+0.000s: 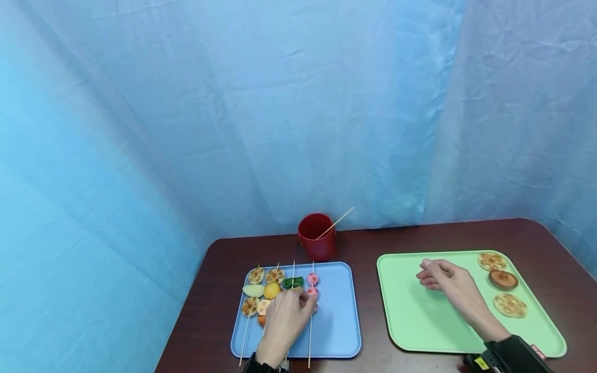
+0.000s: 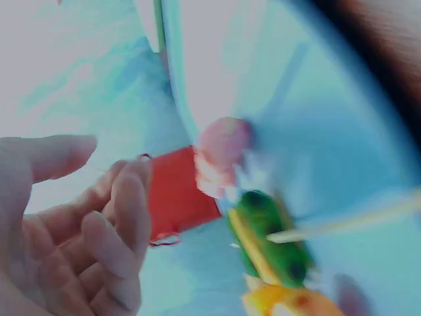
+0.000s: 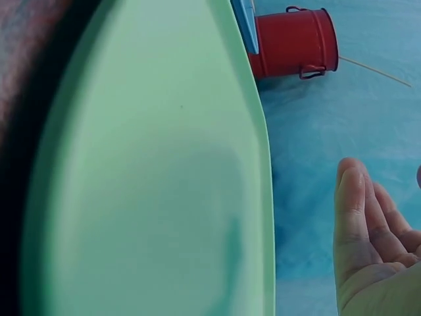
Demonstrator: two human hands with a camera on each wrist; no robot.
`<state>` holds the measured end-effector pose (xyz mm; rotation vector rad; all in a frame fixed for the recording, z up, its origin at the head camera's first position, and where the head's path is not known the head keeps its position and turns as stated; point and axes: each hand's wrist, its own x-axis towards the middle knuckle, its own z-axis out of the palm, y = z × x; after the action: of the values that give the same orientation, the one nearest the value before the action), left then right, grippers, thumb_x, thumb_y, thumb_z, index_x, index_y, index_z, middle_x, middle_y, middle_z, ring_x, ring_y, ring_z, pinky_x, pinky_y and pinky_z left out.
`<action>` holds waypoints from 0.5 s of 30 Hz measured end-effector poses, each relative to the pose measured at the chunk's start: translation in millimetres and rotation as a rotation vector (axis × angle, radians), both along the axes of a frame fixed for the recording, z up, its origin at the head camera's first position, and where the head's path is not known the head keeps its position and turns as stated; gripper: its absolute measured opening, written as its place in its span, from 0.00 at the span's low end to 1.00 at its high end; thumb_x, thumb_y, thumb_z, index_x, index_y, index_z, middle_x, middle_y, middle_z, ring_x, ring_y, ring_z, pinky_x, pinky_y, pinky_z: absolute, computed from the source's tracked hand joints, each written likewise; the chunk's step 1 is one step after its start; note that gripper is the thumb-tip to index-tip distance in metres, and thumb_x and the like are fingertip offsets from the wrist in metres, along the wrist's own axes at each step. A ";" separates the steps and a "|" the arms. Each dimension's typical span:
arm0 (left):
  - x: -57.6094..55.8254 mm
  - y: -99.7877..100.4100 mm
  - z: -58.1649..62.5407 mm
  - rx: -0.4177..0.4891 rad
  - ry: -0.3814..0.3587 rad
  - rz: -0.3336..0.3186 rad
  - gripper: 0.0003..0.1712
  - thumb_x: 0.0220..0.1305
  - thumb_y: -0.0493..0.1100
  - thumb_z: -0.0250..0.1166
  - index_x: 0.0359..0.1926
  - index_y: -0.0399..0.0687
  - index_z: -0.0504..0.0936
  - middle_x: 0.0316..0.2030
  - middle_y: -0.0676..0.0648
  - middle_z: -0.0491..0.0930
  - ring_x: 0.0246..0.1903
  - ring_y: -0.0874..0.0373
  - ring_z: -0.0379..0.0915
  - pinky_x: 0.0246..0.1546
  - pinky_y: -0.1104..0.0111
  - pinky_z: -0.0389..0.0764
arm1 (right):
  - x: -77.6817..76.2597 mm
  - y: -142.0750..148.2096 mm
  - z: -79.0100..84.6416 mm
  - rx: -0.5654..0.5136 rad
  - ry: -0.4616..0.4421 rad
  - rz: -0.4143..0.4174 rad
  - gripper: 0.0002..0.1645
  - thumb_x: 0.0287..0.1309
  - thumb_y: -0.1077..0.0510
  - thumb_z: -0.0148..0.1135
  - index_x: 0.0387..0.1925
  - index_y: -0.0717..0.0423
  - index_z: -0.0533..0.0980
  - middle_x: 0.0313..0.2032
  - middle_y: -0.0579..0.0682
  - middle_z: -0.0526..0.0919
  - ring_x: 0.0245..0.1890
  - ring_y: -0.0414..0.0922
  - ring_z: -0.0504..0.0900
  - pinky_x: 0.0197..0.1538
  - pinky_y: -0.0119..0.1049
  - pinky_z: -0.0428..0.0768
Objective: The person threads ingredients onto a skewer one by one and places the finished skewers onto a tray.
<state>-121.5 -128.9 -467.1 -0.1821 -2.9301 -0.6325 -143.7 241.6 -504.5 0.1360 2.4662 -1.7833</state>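
Observation:
My left hand point(image 1: 287, 316) hovers above the skewers on the blue tray point(image 1: 336, 331). In the left wrist view its thumb stands apart from loosely bent fingers point(image 2: 125, 204), with nothing between them. Nearest to it are a skewer with a green vegetable piece point(image 1: 293, 282) and one with pink pieces point(image 1: 312, 280). Further left lie skewers with browned round slices point(image 1: 256, 275), a pale green slice point(image 1: 253, 291) and a yellow piece point(image 1: 272, 290); the hand hides part of the food. Over the green tray point(image 1: 401, 321) my right hand point(image 1: 450, 282) is held with relaxed fingers and holds nothing.
A red bucket point(image 1: 318, 243) with one thin stick point(image 1: 342, 216) stands behind the blue tray. Two browned slices point(image 1: 510, 305) and a brown round piece point(image 1: 503, 280) lie along the green tray's right side. Blue cloth point(image 1: 298, 114) hangs behind the dark table point(image 1: 200, 326).

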 end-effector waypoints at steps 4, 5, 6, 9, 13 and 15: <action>-14.7 13.9 16.3 0.064 0.094 -0.053 0.07 0.68 0.48 0.70 0.34 0.51 0.86 0.24 0.58 0.78 0.23 0.67 0.71 0.23 0.72 0.71 | -0.9 0.3 3.7 0.025 0.006 0.006 0.43 0.73 0.29 0.50 0.60 0.66 0.76 0.47 0.59 0.86 0.45 0.50 0.88 0.47 0.37 0.85; -19.5 18.0 20.3 0.077 0.121 -0.073 0.07 0.68 0.48 0.70 0.36 0.51 0.87 0.27 0.56 0.80 0.25 0.66 0.72 0.25 0.72 0.73 | -1.1 0.3 4.5 0.032 0.010 0.006 0.43 0.73 0.29 0.50 0.60 0.65 0.76 0.47 0.59 0.86 0.45 0.51 0.88 0.47 0.38 0.85; -24.8 22.3 24.0 0.082 0.152 -0.092 0.07 0.69 0.48 0.70 0.39 0.50 0.87 0.30 0.54 0.81 0.28 0.65 0.74 0.27 0.72 0.75 | -1.4 0.3 5.0 0.039 0.013 0.005 0.43 0.73 0.29 0.50 0.59 0.65 0.76 0.47 0.59 0.86 0.44 0.51 0.88 0.47 0.38 0.86; -44.2 37.3 33.1 0.094 0.232 -0.146 0.10 0.70 0.47 0.69 0.46 0.48 0.86 0.40 0.50 0.83 0.34 0.60 0.77 0.33 0.69 0.80 | -2.0 -0.1 5.7 0.048 0.022 0.006 0.42 0.73 0.30 0.50 0.60 0.65 0.76 0.46 0.60 0.86 0.44 0.51 0.87 0.46 0.38 0.86; -74.7 56.0 38.7 0.077 0.301 -0.189 0.13 0.70 0.44 0.69 0.52 0.44 0.84 0.48 0.46 0.81 0.42 0.55 0.79 0.40 0.65 0.83 | -3.4 -1.7 4.0 0.034 0.021 0.015 0.40 0.75 0.33 0.50 0.61 0.66 0.75 0.46 0.60 0.86 0.44 0.51 0.87 0.46 0.38 0.86; -89.7 63.4 38.9 0.059 0.311 -0.188 0.15 0.69 0.43 0.70 0.54 0.42 0.83 0.49 0.44 0.80 0.44 0.54 0.79 0.43 0.64 0.84 | -4.6 -3.0 2.8 0.025 0.024 0.020 0.40 0.75 0.34 0.51 0.62 0.66 0.74 0.46 0.60 0.86 0.43 0.50 0.87 0.46 0.39 0.86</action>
<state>-211.2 -65.4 -428.2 -0.5060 -2.6116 -0.6489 -148.4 238.6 -501.7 0.0921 2.4981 -1.7568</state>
